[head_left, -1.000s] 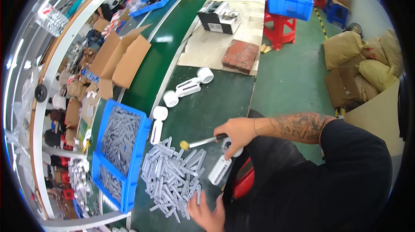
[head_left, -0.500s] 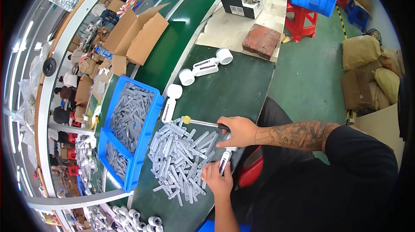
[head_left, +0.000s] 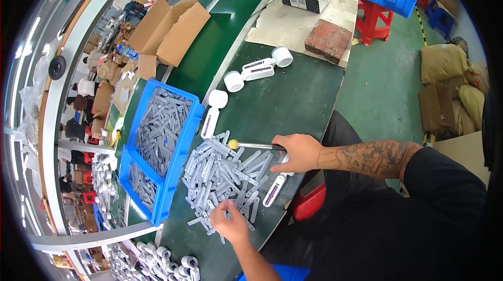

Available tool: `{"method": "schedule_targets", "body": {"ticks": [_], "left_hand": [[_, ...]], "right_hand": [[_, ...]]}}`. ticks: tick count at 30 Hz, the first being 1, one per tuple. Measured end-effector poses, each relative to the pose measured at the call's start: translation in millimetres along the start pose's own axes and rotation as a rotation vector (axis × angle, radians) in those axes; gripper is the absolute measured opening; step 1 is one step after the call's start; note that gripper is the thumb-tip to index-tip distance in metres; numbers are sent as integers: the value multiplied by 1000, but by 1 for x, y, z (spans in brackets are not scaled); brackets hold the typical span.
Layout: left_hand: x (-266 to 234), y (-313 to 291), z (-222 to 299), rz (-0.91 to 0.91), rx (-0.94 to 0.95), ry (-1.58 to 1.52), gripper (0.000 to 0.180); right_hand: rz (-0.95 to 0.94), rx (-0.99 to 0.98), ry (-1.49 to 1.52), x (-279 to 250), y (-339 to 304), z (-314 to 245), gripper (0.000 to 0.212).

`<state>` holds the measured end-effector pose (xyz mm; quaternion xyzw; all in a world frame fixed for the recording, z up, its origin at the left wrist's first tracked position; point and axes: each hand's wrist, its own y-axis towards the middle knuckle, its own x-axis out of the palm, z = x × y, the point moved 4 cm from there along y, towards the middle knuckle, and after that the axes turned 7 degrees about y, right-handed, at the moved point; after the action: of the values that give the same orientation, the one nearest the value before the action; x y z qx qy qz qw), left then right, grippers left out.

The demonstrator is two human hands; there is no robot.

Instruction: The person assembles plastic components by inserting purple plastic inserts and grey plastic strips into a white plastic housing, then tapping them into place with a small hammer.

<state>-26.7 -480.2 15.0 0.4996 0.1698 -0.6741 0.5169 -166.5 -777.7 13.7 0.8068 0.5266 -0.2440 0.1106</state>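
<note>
One white device (head_left: 274, 192) lies on the counter (head_left: 283, 108) beneath the right hand (head_left: 298, 153), its grip clamped on one yellow-headed tool (head_left: 258, 146). The left hand (head_left: 229, 222) is over one pile of grey strips (head_left: 209, 176), its grip impossible to tell; three more white devices (head_left: 210, 123) lie beyond.

Right hand (head_left: 297, 153) grips 1 yellow-headed hammer (head_left: 257, 146) and partly covers 1 white device (head_left: 274, 191). Left hand (head_left: 230, 224) is at the grey strip pile (head_left: 209, 176); 1 blue bin (head_left: 181, 163) alongside holds similar strips.
</note>
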Motion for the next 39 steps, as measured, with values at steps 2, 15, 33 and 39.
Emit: {"method": "schedule_targets", "body": {"ticks": [2, 15, 33, 39], "left_hand": [[-2, 26, 3, -11, 173, 90, 20], [-5, 75, 25, -78, 652, 235, 11], [43, 21, 74, 11, 176, -81, 21], [25, -6, 114, -228, 403, -221, 22]], "right_hand": [[-10, -1, 2, 1, 2, -1, 60], [-41, -11, -51, 6, 8, 2, 60], [-47, -52, -35, 13, 17, 4, 59], [-35, -61, -46, 11, 16, 3, 57]]}}
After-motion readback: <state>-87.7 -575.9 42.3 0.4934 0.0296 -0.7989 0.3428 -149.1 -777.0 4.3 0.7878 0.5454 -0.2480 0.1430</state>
